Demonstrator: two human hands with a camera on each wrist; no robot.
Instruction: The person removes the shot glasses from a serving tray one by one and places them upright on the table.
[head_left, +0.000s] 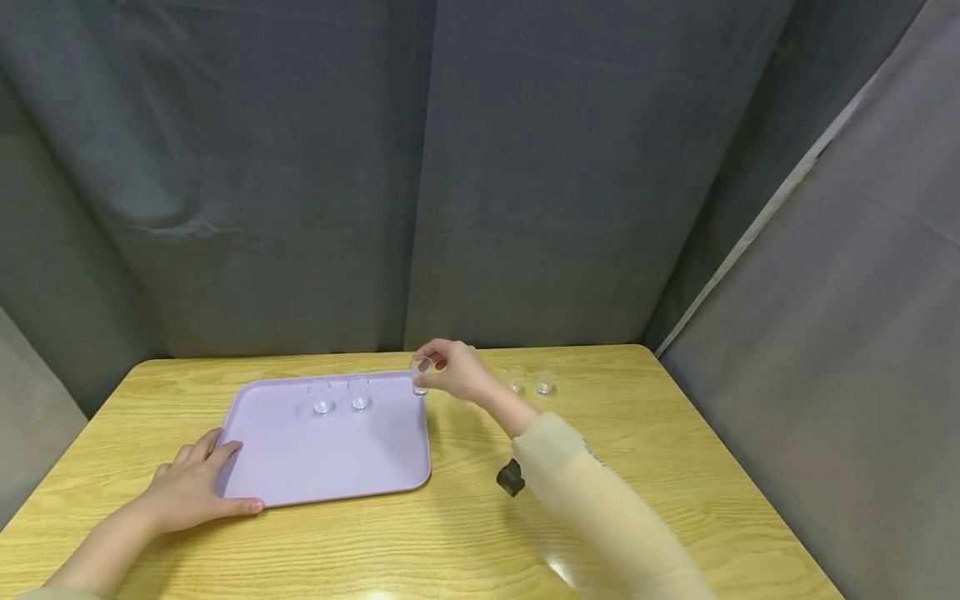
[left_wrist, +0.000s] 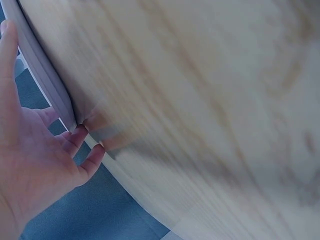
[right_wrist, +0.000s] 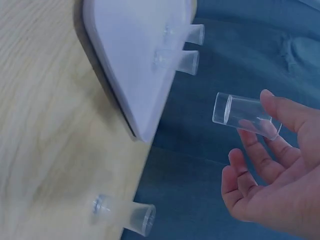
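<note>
In the head view, my left hand holds the near left corner of a lilac tray. Its thumb lies along the front edge and its fingers are at the left rim; the left wrist view shows the fingertips against that rim. My right hand pinches a small clear glass between thumb and fingers, above the tray's far right corner. Two similar glasses, one left of the other, stand on the tray's far half. Beyond my right forearm, two more glasses stand on the table.
The wooden table carries everything. A small black object lies beside my right sleeve, which partly covers it. Grey curtains hang behind the table's far edge and along its right side.
</note>
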